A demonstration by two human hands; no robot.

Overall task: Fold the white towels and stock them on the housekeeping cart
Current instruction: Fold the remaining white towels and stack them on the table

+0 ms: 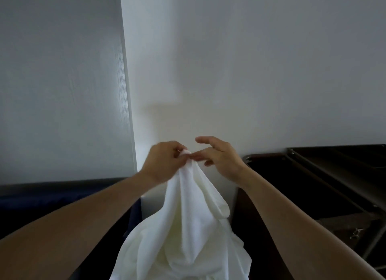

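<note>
Head view: left hand pinches the top corner of the white towel, hanging long toward 6 o'clock; right hand, fingers spread, hovers just beside at 3 o'clock.

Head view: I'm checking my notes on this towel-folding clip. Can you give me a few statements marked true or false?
1. The left hand pinches the white towel at its top. True.
2. The towel lies folded flat on the cart. False: it hangs unfolded from the left hand, off the cart.
3. The right hand is clenched in a fist. False: its fingers are spread beside the towel's top.
4. The dark cart stands to the person's right. True.
</note>
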